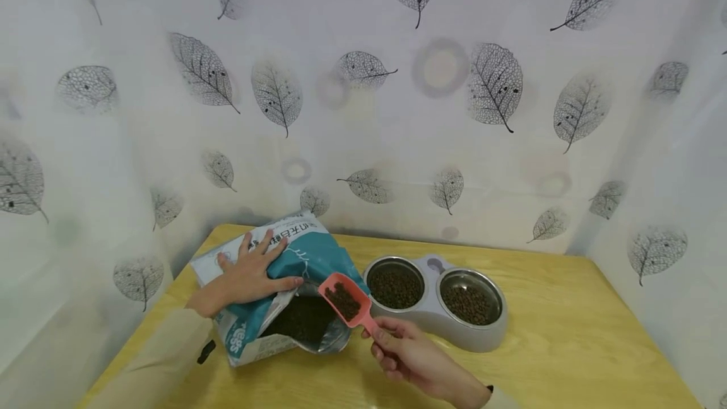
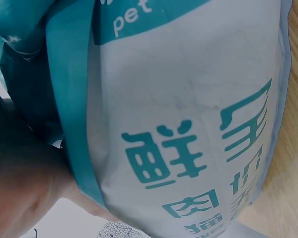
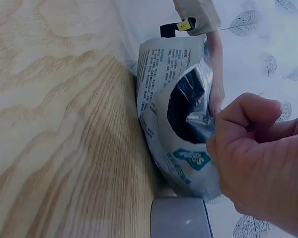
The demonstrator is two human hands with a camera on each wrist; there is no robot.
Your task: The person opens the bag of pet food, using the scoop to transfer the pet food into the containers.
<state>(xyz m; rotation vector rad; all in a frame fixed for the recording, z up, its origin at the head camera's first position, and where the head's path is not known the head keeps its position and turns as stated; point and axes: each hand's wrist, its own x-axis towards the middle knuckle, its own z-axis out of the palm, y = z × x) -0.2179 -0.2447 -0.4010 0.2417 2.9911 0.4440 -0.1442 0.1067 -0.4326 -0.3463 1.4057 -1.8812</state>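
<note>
My left hand point(image 1: 255, 273) lies spread on top of a teal and white pet food bag point(image 1: 318, 257), which rests on its side with its mouth toward me. Dark kibble shows inside the opening. In my right hand point(image 1: 411, 355) I grip the handle of a pink scoop point(image 1: 363, 314) that carries some brown kibble. The scoop is held between the bag's mouth and a grey double pet bowl point(image 1: 431, 317). Both steel bowls hold kibble. In the right wrist view my right hand point(image 3: 263, 153) has curled fingers, and the scoop is hidden there.
All this stands on a yellow wood-grain table point(image 1: 573, 327). Behind it and at both sides hangs a pale curtain point(image 1: 363, 131) printed with leaf skeletons. The double bowl sits right of the bag, close beside it.
</note>
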